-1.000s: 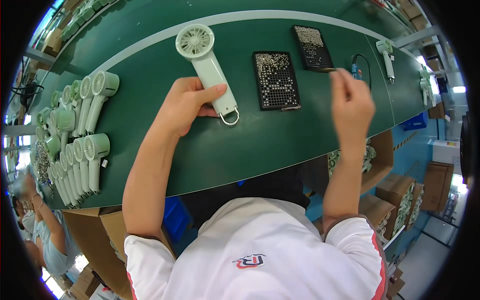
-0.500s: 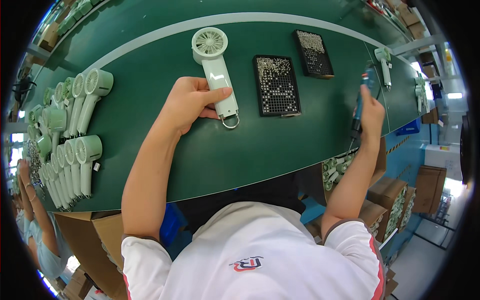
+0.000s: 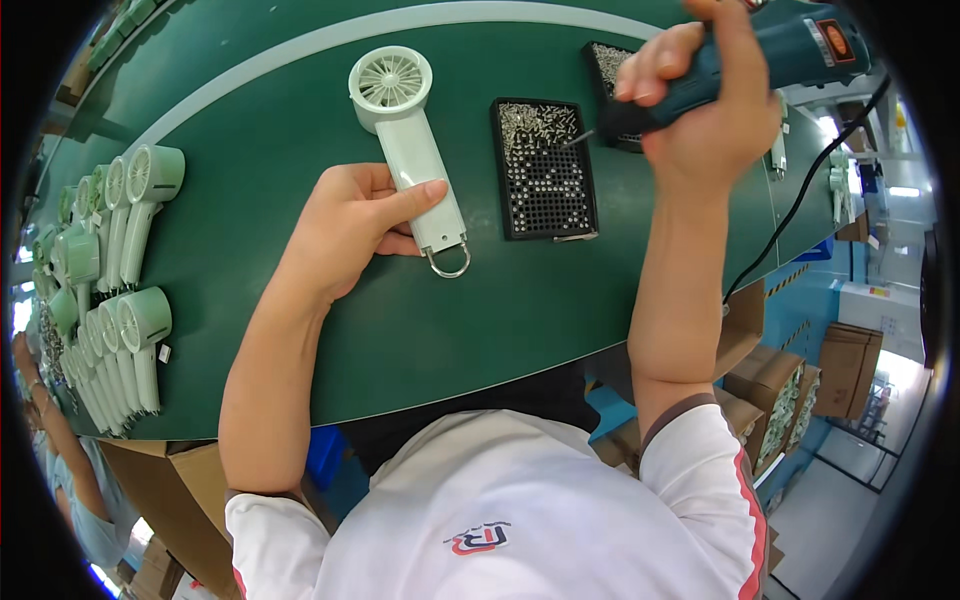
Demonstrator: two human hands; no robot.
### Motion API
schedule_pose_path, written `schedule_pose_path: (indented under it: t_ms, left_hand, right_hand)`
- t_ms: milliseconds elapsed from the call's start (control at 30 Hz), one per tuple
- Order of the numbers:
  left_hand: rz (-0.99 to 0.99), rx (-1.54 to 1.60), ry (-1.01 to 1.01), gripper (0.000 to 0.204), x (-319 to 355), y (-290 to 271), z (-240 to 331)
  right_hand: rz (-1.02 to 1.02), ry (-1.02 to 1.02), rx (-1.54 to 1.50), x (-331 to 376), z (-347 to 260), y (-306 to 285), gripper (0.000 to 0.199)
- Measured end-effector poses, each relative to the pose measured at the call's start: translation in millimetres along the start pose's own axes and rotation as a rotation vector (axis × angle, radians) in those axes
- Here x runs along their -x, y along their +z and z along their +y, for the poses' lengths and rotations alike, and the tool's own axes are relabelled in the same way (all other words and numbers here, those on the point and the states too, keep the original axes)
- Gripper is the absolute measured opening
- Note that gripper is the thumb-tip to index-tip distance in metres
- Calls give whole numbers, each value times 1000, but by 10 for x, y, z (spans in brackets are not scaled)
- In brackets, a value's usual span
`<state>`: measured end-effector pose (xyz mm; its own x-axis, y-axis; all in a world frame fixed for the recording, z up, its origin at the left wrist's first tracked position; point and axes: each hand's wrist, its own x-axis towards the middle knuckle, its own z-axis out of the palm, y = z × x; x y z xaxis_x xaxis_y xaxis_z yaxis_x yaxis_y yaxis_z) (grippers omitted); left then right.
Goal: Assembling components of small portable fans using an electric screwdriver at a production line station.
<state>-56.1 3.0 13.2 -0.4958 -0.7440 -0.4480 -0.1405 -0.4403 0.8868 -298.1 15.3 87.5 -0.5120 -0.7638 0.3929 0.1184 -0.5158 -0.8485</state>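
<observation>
My left hand (image 3: 360,222) is closed round the handle of a pale green handheld fan (image 3: 420,150). The fan lies on the green table with its round grille at the far end and a metal loop at the near end. In my right hand (image 3: 715,120) is a dark teal electric screwdriver (image 3: 800,50), tilted, its thin bit pointing left. The bit's tip is over the black screw tray (image 3: 545,205), close to the screws; whether it touches one I cannot tell. Loose screws fill the tray's far end, and others stand in its holes.
A second black screw tray (image 3: 610,65) is partly hidden behind my right hand. Rows of pale green fans (image 3: 135,215) stand at the table's left. A black cord (image 3: 810,175) runs down from the screwdriver. Cardboard boxes (image 3: 765,400) stand right of the table. Another person's arm (image 3: 60,435) shows far left.
My right hand has raised the screwdriver and swung it left from the table's right side to the nearer screw tray. My left hand still holds the fan. The whole view has shifted slightly.
</observation>
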Motion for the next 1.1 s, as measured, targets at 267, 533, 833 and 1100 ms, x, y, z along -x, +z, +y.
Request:
schedule_pose_path:
  t_ms: [267, 533, 833, 1100]
  left_hand:
    - [11, -15, -3, 45, -39, 8, 13]
    - [0, -1, 8, 44, -45, 3, -1]
    - [-1, -8, 8, 44, -38, -3, 1]
    - [-3, -3, 13, 46, -45, -8, -7]
  right_hand:
    - [59, -61, 127, 279, 158, 56, 25]
    - [76, -88, 129, 215, 223, -6, 25]
    - [87, -67, 137, 209, 247, -2, 26]
    - [76, -55, 139, 203, 275, -22, 25]
